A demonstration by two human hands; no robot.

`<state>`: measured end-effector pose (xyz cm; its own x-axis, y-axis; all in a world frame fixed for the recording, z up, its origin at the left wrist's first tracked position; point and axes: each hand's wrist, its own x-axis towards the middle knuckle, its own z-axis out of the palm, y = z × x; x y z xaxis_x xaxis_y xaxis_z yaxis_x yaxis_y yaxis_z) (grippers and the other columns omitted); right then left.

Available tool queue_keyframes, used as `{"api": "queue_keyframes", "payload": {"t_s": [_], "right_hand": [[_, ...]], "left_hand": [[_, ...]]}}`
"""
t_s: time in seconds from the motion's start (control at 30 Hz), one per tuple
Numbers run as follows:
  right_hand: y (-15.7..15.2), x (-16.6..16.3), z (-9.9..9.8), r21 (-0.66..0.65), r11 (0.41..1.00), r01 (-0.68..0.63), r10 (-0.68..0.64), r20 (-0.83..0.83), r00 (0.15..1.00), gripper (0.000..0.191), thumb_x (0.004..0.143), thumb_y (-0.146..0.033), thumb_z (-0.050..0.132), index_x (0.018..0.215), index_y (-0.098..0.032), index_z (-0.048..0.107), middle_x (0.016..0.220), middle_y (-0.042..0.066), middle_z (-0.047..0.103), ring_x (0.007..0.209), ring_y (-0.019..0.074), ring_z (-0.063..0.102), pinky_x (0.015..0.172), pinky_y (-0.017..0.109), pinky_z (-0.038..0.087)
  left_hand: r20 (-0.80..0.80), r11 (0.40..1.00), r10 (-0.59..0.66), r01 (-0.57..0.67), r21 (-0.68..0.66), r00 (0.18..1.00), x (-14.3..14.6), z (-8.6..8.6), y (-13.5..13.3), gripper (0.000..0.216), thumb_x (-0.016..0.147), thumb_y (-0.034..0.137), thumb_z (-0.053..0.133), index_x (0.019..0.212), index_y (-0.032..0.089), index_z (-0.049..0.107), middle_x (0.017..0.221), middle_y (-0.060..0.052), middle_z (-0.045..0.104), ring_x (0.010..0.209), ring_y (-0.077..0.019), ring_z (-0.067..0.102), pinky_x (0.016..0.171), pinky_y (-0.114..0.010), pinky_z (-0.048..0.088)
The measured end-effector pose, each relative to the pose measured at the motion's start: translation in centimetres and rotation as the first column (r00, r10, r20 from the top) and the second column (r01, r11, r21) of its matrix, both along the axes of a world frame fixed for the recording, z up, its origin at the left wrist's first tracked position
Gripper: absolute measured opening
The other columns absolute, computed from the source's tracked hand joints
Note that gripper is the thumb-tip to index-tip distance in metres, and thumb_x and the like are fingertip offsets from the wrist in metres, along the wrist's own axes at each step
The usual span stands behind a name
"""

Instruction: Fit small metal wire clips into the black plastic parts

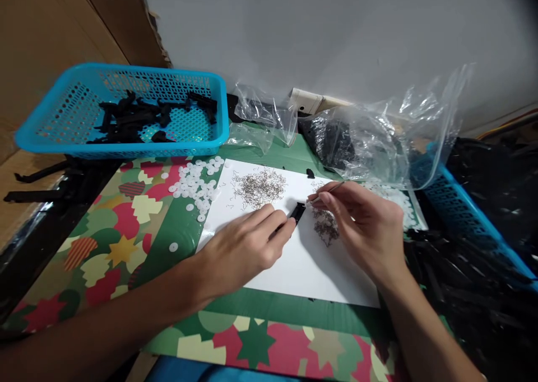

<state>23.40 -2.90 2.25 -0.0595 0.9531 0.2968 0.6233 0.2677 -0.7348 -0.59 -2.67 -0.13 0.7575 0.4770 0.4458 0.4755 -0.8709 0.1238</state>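
My left hand (252, 239) is closed on a small black plastic part (298, 211), whose far end sticks out past the fingertips. Pinched in my right hand (367, 222) is a pair of thin metal tweezers (334, 188), their tip close to the end of the black part. I cannot make out whether the tip holds anything. Both hands are over a white sheet (273, 275). On it lie a pile of tiny bent metal springs (258, 189) beyond my left hand and a smaller pile of springs (325, 228) beside my right hand.
Many white round discs (195, 186) lie left of the sheet. A blue basket (222, 124) with black parts stands at the back left. Clear plastic bags (378, 141) lie along the wall. Black parts (458, 275) and another blue basket (474, 208) are at the right.
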Motion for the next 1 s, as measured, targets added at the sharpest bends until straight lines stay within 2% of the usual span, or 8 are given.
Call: {"api": "queue_keyframes", "payload": {"t_s": [0.2,0.37,0.57,0.73,1.0], "right_hand": [[0.0,0.0,-0.2,0.111,0.993,-0.030,0.012,0.158,0.987,0.007,0.101,-0.022,0.070,0.098,-0.024,0.076,0.090,0.000,0.081,0.069,0.0139,0.074,0.064,0.027,0.057],[0.0,-0.1,-0.7,0.200,0.976,-0.084,0.051,0.165,0.985,0.011,0.099,-0.018,0.071,0.098,-0.025,0.079,0.096,0.002,0.084,0.085,0.0213,0.081,0.074,0.033,0.063],[0.0,-0.3,-0.7,0.216,0.974,-0.072,0.042,0.139,0.989,0.012,0.100,-0.020,0.070,0.098,-0.026,0.081,0.097,0.002,0.085,0.088,0.0233,0.082,0.078,0.036,0.066],[0.1,-0.4,-0.3,0.177,0.981,-0.077,0.050,0.155,0.987,0.016,0.102,-0.022,0.067,0.092,-0.023,0.079,0.087,0.004,0.083,0.078,0.0212,0.080,0.071,0.034,0.063],[0.0,-0.4,-1.3,0.225,0.971,-0.078,0.049,0.130,0.990,0.017,0.101,-0.022,0.068,0.087,-0.021,0.078,0.082,0.004,0.081,0.073,0.0196,0.077,0.070,0.033,0.062]], "left_hand": [[0.010,1.000,-0.004,0.004,0.001,1.000,0.0,-0.4,0.0,0.028,0.099,0.001,0.055,0.124,0.004,0.069,0.098,-0.010,0.070,0.090,-0.0237,0.068,0.079,-0.038,0.060],[0.030,0.997,-0.015,0.017,-0.070,0.999,0.0,-0.5,0.1,0.028,0.101,0.002,0.052,0.123,0.005,0.069,0.102,-0.012,0.072,0.096,-0.0237,0.070,0.082,-0.038,0.064],[0.103,0.993,-0.010,0.022,-0.119,0.995,0.2,-0.3,0.2,0.026,0.104,0.004,0.050,0.121,0.007,0.070,0.102,-0.012,0.074,0.098,-0.0220,0.073,0.082,-0.036,0.067],[0.089,0.995,-0.024,0.032,-0.093,0.996,0.2,-0.3,0.1,0.026,0.102,0.002,0.052,0.121,0.004,0.070,0.102,-0.013,0.074,0.096,-0.0238,0.074,0.080,-0.038,0.067],[0.105,0.991,-0.049,0.062,-0.120,0.993,0.1,-0.2,0.4,0.029,0.105,0.006,0.050,0.129,0.006,0.065,0.107,-0.014,0.074,0.101,-0.0233,0.073,0.083,-0.038,0.067]]}}
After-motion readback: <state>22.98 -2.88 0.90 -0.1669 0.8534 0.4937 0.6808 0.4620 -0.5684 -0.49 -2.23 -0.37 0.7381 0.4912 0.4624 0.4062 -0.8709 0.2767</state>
